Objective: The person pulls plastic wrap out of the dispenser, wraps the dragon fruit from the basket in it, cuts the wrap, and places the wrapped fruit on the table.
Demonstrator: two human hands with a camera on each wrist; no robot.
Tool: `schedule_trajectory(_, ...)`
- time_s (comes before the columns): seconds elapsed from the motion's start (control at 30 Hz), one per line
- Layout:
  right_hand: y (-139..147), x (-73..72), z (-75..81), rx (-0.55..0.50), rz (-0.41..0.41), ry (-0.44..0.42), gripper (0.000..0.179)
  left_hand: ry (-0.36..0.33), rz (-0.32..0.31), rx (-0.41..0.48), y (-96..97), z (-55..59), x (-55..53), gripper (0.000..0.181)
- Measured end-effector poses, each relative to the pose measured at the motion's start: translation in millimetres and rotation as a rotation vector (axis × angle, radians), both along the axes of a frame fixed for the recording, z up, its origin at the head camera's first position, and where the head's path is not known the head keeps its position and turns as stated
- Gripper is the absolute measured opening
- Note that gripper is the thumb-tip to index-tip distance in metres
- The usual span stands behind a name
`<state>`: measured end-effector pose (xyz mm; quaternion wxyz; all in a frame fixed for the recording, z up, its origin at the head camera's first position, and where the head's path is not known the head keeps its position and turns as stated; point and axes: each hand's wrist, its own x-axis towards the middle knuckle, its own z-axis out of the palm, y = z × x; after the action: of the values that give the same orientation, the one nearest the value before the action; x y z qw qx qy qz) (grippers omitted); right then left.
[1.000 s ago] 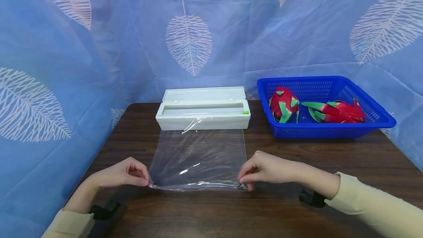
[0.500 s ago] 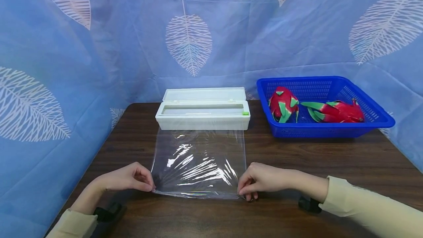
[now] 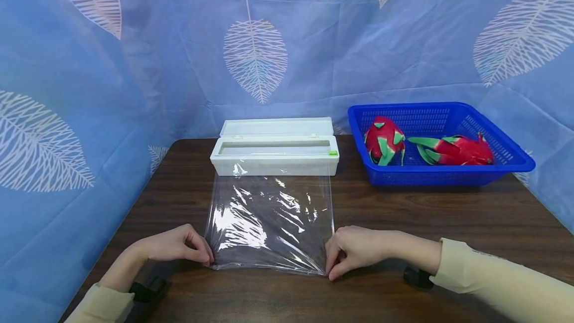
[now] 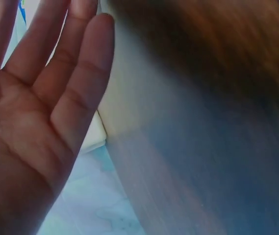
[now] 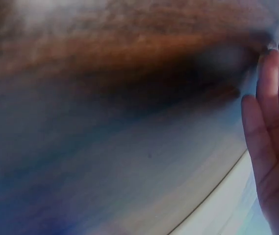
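Note:
A sheet of clear cling film stretches from a white cling film dispenser toward the front of the table. My left hand pinches its near left corner, and my right hand pinches the near right corner. Bright creases run across the sheet, which lies close over the tabletop. The dispenser's lid stands raised at the back, and a green slider sits at its right end. In the left wrist view the palm and fingers show; the pinching tips are out of frame.
A blue plastic basket stands at the back right with two red dragon fruits with green scales inside. Behind the dark wooden table hangs a blue curtain with white leaf prints. Black straps circle the wrists.
Both hands have come down and slightly toward the person with the film's near edge. The sheet now hangs lower and flatter, with its glare shifted. Dispenser and basket stay put.

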<state>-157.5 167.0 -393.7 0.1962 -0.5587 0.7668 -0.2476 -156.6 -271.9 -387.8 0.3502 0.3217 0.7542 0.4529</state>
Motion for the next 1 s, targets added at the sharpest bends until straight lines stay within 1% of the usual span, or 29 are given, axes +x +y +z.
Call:
schedule_trajectory(0.13,0.7,3.1,1.7,0.043,0.000,-0.014,0.024,-0.015,0.001,-0.036,0.4,1.9,1.3,0.027)
schedule_trajectory(0.23,1.9,3.9,4.0,0.066,-0.012,-0.020,0.026,-0.006,-0.008,-0.056,0.7,4.2,2.7,0.029)
schedule_trajectory(0.4,4.1,4.5,10.0,0.098,-0.020,-0.006,0.035,-0.002,-0.018,-0.081,2.2,8.0,2.9,0.026)
schedule_trajectory(0.47,4.4,4.2,12.5,0.099,-0.014,-0.001,0.039,0.016,-0.023,-0.094,2.4,9.3,1.5,0.021)
schedule_trajectory(0.57,5.1,1.9,16.1,0.077,-0.012,0.001,0.035,0.052,-0.020,-0.081,2.2,11.8,-2.6,0.016)
schedule_trajectory(0.67,6.0,-3.0,18.9,0.036,-0.028,-0.012,0.028,0.116,0.011,-0.045,1.6,15.3,-8.7,0.014)
schedule_trajectory(0.73,7.8,-7.3,20.8,0.012,-0.049,-0.025,0.024,0.168,0.061,-0.031,2.5,18.2,-13.3,0.017)
schedule_trajectory(0.83,11.7,-15.0,23.2,-0.011,-0.086,-0.051,0.021,0.263,0.145,-0.037,5.9,20.2,-21.1,0.025)
schedule_trajectory(0.9,14.9,-20.3,24.9,-0.021,-0.110,-0.058,0.022,0.321,0.186,-0.051,7.9,17.9,-26.9,0.032)
schedule_trajectory(1.0,19.7,-27.7,27.7,-0.031,-0.147,-0.052,0.021,0.399,0.210,-0.080,8.0,10.5,-35.6,0.044)
